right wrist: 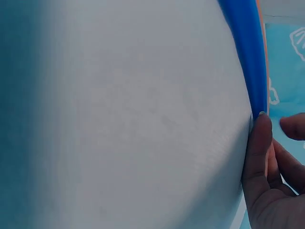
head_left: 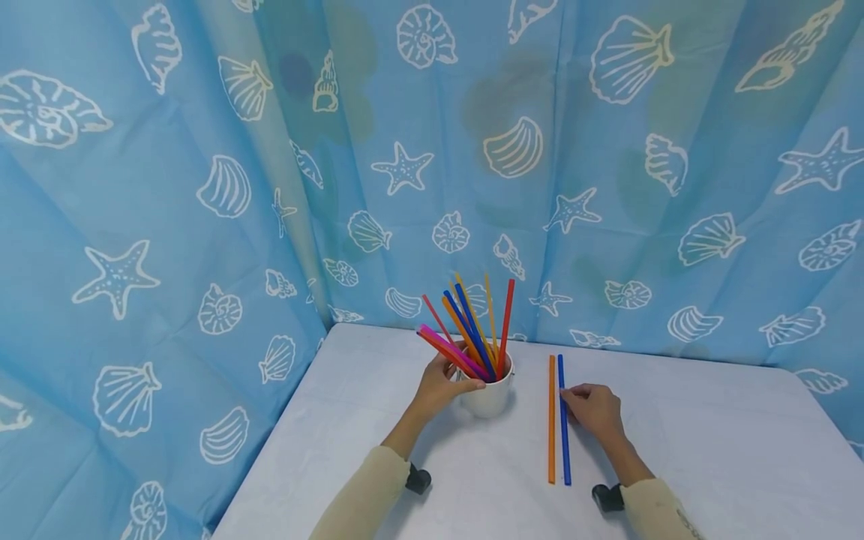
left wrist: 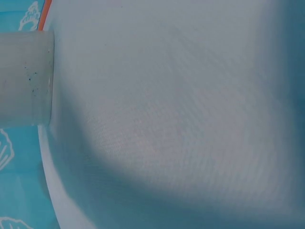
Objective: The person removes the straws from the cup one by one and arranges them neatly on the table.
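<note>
My left hand (head_left: 437, 386) grips the white cylindrical cup (head_left: 487, 403). My right hand (head_left: 597, 409) touches the long blue plastic straw (head_left: 564, 431) right of it; I cannot confirm a pinch. Light pressure should prevent rolling into the long orange plastic straw (head_left: 551, 420).

On the table (head_left: 715, 442), a cup (head_left: 489, 403) with straws (head_left: 477, 330) inside, two loose straws (head_left: 552, 420) right of it, curtain (head_left: 445, 105) behind

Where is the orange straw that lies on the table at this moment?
In the head view, the orange straw lies on the table, right of the cup and just left of the blue straw that the right hand touches.
</note>
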### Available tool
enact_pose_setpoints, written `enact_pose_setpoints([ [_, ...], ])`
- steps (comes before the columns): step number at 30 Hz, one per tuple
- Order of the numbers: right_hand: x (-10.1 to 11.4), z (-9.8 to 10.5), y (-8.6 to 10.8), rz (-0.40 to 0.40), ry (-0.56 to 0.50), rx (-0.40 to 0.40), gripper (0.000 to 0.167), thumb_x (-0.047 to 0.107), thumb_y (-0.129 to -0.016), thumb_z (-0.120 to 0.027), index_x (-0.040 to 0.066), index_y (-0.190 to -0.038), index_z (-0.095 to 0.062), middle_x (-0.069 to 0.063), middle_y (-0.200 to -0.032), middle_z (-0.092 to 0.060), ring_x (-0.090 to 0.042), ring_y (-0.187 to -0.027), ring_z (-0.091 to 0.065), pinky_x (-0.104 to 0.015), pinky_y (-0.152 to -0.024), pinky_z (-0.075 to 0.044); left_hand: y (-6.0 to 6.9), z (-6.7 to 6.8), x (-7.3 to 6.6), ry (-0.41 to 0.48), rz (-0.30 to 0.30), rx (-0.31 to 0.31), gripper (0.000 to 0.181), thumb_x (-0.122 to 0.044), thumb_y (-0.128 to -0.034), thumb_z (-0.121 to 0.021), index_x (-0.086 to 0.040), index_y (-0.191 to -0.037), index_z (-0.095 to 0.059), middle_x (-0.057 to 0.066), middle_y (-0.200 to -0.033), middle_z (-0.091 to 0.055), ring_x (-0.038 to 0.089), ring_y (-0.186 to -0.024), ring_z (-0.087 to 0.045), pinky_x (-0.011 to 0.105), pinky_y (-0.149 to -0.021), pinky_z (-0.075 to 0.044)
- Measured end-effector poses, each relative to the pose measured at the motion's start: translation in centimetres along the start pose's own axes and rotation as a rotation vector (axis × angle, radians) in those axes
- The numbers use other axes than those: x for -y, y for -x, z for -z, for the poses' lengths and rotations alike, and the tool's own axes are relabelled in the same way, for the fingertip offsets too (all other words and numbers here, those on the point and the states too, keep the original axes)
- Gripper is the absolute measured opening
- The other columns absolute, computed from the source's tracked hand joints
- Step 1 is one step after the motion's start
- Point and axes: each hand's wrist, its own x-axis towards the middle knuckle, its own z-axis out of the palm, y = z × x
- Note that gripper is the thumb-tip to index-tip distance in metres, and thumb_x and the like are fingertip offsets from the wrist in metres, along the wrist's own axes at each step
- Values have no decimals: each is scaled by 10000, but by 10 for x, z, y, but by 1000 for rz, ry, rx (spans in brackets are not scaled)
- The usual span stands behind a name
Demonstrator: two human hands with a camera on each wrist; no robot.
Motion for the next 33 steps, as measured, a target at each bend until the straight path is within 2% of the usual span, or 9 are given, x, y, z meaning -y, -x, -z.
enact_pose_setpoints([
  [8,1,-2,1,58,-12,-5,259,154,-888,-671,-74,-1010,-692,-91,-768,-678,-164,-624,-608,-217,-499,-485,1,1,1,-18,11,-23,708,-314,-760,-849,-234,-1381,-520,-109,-1391,-522,146,-1351,-426,382,-1084,-380],
  [15,4,-4,1,62,-6,20,264,164,-877,-682,-71,-995,-702,-69,-724,-667,-165,-597,-591,-224,-487,-474,2,0,-1,-33,26,-25,715,-314,-763,-846,-224,-1390,-514,-95,-1404,-517,155,-1352,-427,374,-1077,-386],
  [23,4,-2,-2,50,20,22,290,194,-881,-677,-68,-1003,-701,-69,-742,-663,-172,-609,-580,-232,-491,-466,2,0,-2,-28,11,-21,717,-312,-764,-846,-200,-1390,-514,-47,-1417,-514,199,-1361,-421,405,-1082,-375],
  [33,13,7,-6,81,-65,-46,256,198,-931,-645,-37,-1018,-695,-118,-799,-674,-174,-598,-602,-246,-540,-531,1,-1,-3,-5,7,-8,711,-310,-763,-847,-213,-1386,-519,-64,-1425,-504,182,-1367,-411,400,-1093,-360],
])
